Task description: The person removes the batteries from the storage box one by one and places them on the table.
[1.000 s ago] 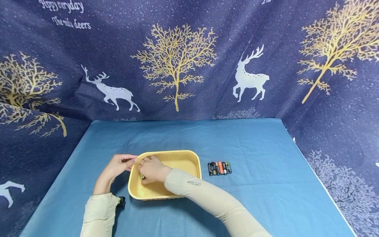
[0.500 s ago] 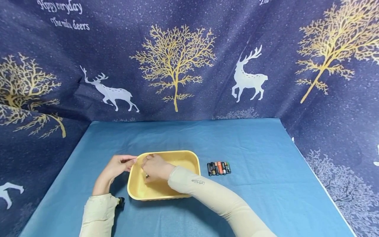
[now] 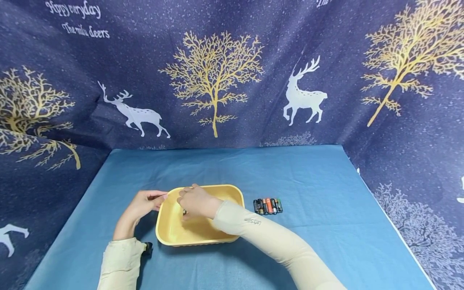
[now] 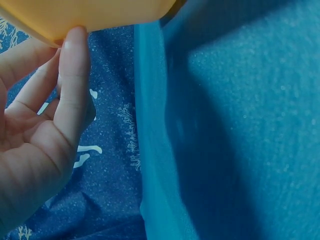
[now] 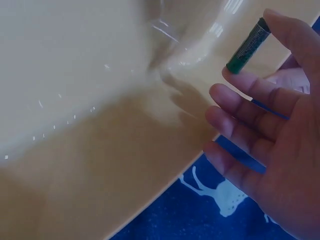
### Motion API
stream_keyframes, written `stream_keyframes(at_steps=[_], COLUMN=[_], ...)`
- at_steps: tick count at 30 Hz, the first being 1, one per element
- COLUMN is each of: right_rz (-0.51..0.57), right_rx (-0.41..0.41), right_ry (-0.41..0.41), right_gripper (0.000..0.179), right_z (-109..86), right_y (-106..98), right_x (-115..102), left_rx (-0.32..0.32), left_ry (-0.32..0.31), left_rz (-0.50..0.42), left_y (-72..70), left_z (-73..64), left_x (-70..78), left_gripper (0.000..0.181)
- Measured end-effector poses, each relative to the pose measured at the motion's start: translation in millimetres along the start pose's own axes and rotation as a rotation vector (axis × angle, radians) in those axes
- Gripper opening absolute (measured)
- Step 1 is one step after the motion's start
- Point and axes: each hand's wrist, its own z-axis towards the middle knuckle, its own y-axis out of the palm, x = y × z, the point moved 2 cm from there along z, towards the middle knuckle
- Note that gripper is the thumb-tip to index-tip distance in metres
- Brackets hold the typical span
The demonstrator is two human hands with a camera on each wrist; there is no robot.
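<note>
A yellow plastic basin sits on the blue cloth. My left hand pinches its left rim; in the left wrist view the thumb lies against the outer wall. Over the basin's interior is my right hand. Between its thumb and index fingertip it pinches a small green-and-black battery by the two ends, as the right wrist view shows. The other fingers are spread and loosely bent. No other battery shows inside the basin, though the hand and forearm cover part of its floor.
Right of the basin, several batteries lie side by side in a row, one of them orange. A dark blue curtain printed with deer and trees hangs behind the table. The right sleeve crosses the basin's near right corner.
My right hand has moved right and a little up from the basin's left end, with the battery in its fingers. The left hand has kept its place on the rim.
</note>
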Motion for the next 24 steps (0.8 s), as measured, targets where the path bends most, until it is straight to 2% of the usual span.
stream_keyframes(at_steps=[9, 24], right_rz=[-0.035, -0.016], right_rx=[0.035, 0.092], right_ry=[0.006, 0.015], right_gripper=[0.050, 0.051], right_z=[-16.7, -45.2], right_y=[-10, -19], right_x=[8, 30], left_rx=[0.003, -0.005], left_ry=[0.003, -0.006], left_rz=[0.001, 0.009], left_y=[0.5, 0.0], left_z=[0.4, -0.4], left_x=[-0.6, -0.1], left_gripper=[0.033, 0.034])
